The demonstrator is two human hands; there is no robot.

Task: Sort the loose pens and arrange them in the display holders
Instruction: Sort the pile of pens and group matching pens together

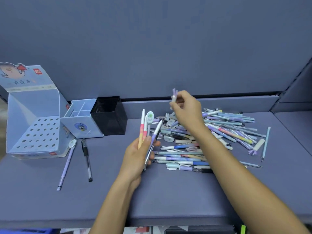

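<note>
Pens (211, 137), loose: one heap of lilac, blue, pink and white barrels, lying criss-cross on the bench (168, 191) right of centre, with what look like detached caps and toppers mixed in.

Item, bundle (143, 129): several pens gripped upright in the left hand (138, 156), fingers (152, 157) curled round the lower barrels, tips fanning apart above.

Item, lilac piece (174, 97): pinched in the right hand (187, 110) above the far side of the heap. Blur keeps me from telling whether it is a pen or only a cap.

Item, holders: perforated display box (38, 132), blue divided holder (81, 125) and black mesh holder (109, 119), side by side at the left. I see no pens standing in any of them.

Item, strays: a lilac pen (66, 166) and a black pen (87, 159) lying in front of the holders, apart from each other.

Handling, my judgement: each pen should be light, stiff and smooth, so it is likely to roll on the bench and slide within a loose bundle. I would take a single pen mid-barrel with a pinch, not by the cap or topper, which may pull off. Pens buried in the heap will probably drag their neighbours along, so the top ones should be lifted first. The bundle needs a firm grip low down, or the fan will spill.
</note>
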